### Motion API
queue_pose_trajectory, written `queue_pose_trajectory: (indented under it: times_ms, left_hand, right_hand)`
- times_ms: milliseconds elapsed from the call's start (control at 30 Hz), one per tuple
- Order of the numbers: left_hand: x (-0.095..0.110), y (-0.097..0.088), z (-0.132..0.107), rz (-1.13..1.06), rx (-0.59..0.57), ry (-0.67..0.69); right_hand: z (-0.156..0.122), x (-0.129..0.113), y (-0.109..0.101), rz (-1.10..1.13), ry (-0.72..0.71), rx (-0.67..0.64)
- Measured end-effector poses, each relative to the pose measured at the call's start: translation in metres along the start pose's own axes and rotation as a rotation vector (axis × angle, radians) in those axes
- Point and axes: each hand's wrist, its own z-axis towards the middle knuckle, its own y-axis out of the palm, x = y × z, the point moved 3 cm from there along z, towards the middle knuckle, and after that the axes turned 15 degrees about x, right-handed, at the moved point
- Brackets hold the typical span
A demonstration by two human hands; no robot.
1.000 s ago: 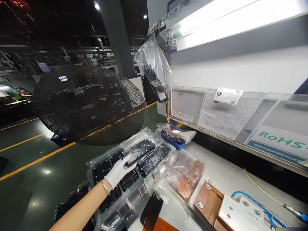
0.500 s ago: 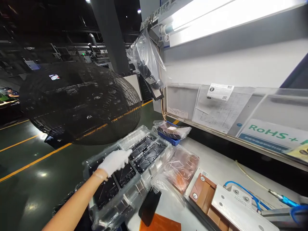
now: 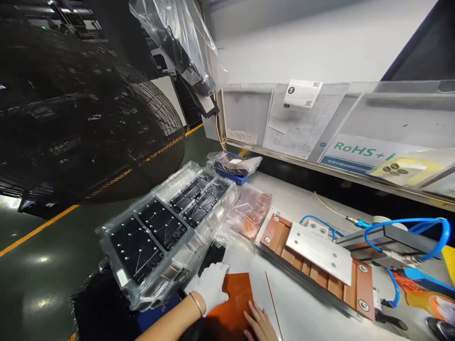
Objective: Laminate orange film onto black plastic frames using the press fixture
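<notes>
Left of the orange sheet [image 3: 231, 303], a clear tray [image 3: 106, 237] holds black plates [image 3: 135, 248]. The white-gloved left hand [image 3: 211, 286] sits on the sheet's top edge, pinching or not I can't tell; the bare right hand [image 3: 259, 323], fingers spread, touches its lower right edge.

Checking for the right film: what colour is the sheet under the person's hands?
Plain orange-amber; the sheet shows best in the head view.

We look out over a green factory floor [image 3: 31, 258] crossed by a yellow line [image 3: 39, 226], past a big black wire-caged fan [image 3: 81, 118], with a white wall [image 3: 302, 42] and a clear acrylic panel [image 3: 355, 109] on our right.
</notes>
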Motion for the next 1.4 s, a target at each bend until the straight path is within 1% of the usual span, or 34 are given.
queue_pose_trajectory:
  times_ms: [67,133,167,200,267,300,367,467,533,567,600,633,700,767,833,933,1000,1067,1100,1133,1200,1267,1333,1400]
  left_hand:
    - [-0.002,0.000,0.005,0.020,-0.022,-0.048]
    - [-0.001,-0.002,0.005,0.008,-0.074,-0.057]
    - [0.002,-0.004,0.003,-0.013,-0.099,-0.041]
    - [0.006,-0.007,0.001,-0.040,-0.116,-0.014]
    - [0.020,-0.015,-0.006,-0.100,-0.113,0.062]
    - [0.028,-0.021,-0.009,-0.125,-0.095,0.099]
    - [0.046,-0.031,-0.018,-0.159,-0.029,0.159]
    - [0.070,-0.047,-0.029,-0.193,0.121,0.248]
    - [0.082,-0.055,-0.034,-0.255,0.208,0.295]
    - [0.087,-0.058,-0.035,-0.314,0.223,0.304]
    - [0.091,-0.060,-0.036,-0.402,0.211,0.299]
    - [0.094,-0.061,-0.037,-0.511,0.171,0.281]
    - [0.100,-0.059,-0.038,-0.728,0.050,0.223]
    - [0.104,-0.056,-0.039,-0.865,-0.048,0.159]
    - [0.103,-0.052,-0.038,-0.946,-0.096,0.083]
    - [0.096,-0.048,-0.036,-1.123,-0.153,-0.094]
    - [0.092,-0.048,-0.033,-1.226,-0.193,-0.167]
    - [0.092,-0.049,-0.032,-1.228,-0.238,-0.165]
    - [0.094,-0.049,-0.032,-1.183,-0.249,-0.152]
    - [0.095,-0.049,-0.032,-1.114,-0.239,-0.135]
    - [0.098,-0.050,-0.033,-0.971,-0.167,-0.081]
    - [0.103,-0.050,-0.033,-0.879,-0.070,0.024]
    - [0.107,-0.050,-0.034,-0.814,0.013,0.155]
    - [0.109,-0.050,-0.034,-0.744,0.073,0.257]
  right_hand:
    - [-0.002,0.006,-0.001,0.029,-0.068,-0.008]
    - [-0.001,0.005,-0.005,0.043,-0.106,-0.004]
    - [0.002,0.002,-0.008,0.034,-0.081,0.016]
    - [0.008,-0.003,-0.013,0.018,-0.022,0.048]
    - [0.027,-0.017,-0.027,-0.018,0.168,0.140]
    - [0.039,-0.025,-0.035,-0.014,0.252,0.174]
    - [0.068,-0.042,-0.054,0.011,0.330,0.217]
    - [0.105,-0.059,-0.084,0.072,0.357,0.258]
    - [0.119,-0.063,-0.101,0.059,0.365,0.295]
    - [0.123,-0.065,-0.108,0.033,0.352,0.312]
    - [0.126,-0.066,-0.113,-0.001,0.328,0.322]
    - [0.127,-0.066,-0.117,-0.035,0.296,0.319]
    - [0.129,-0.067,-0.123,-0.095,0.231,0.292]
    - [0.131,-0.067,-0.128,-0.150,0.192,0.265]
    - [0.133,-0.064,-0.134,-0.201,0.182,0.269]
    - [0.133,-0.056,-0.145,-0.254,0.202,0.331]
    - [0.131,-0.050,-0.149,-0.226,0.232,0.318]
    - [0.129,-0.046,-0.148,-0.162,0.258,0.250]
    - [0.129,-0.046,-0.148,-0.147,0.256,0.234]
    - [0.129,-0.046,-0.149,-0.151,0.245,0.248]
    - [0.133,-0.051,-0.151,-0.195,0.197,0.325]
    - [0.139,-0.058,-0.152,-0.192,0.152,0.378]
    - [0.144,-0.064,-0.152,-0.123,0.138,0.353]
    - [0.146,-0.068,-0.150,-0.032,0.156,0.288]
